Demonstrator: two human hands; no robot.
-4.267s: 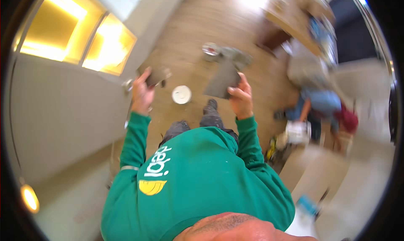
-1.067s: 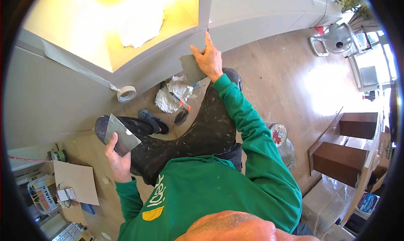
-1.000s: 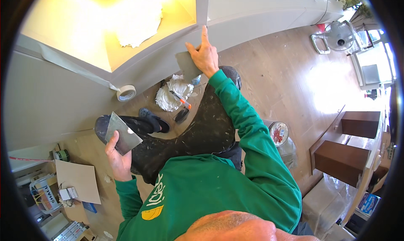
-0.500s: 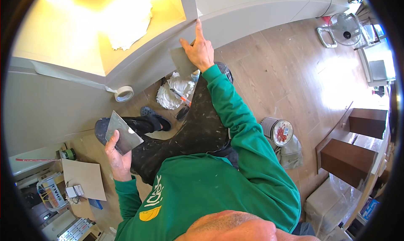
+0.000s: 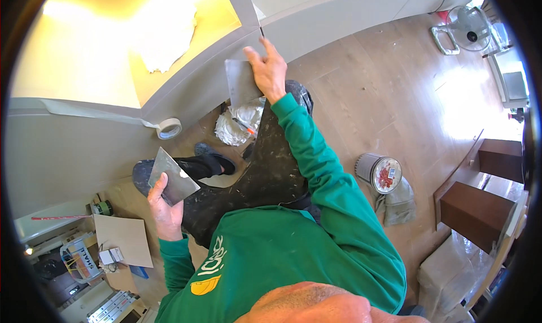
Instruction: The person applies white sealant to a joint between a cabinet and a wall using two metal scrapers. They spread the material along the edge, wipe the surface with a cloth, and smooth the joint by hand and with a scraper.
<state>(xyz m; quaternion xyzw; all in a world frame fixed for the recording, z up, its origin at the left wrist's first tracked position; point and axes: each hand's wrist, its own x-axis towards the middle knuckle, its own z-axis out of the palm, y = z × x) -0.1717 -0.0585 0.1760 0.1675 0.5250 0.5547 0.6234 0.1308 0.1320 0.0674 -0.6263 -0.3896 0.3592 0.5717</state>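
Hands working apart, each gripping a flat metal blade.
The right hand is pressing a wide scraper against the grey wall; the left hand is clamping a second blade low, above the dark shoe.

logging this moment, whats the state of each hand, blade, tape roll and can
right hand: raised, pressing the flat blade to the grey wall
flat blade: held against wall
left hand: gripping the second blade
second blade: held low, off the wall
tape roll: on floor
can: lying tipped on floor
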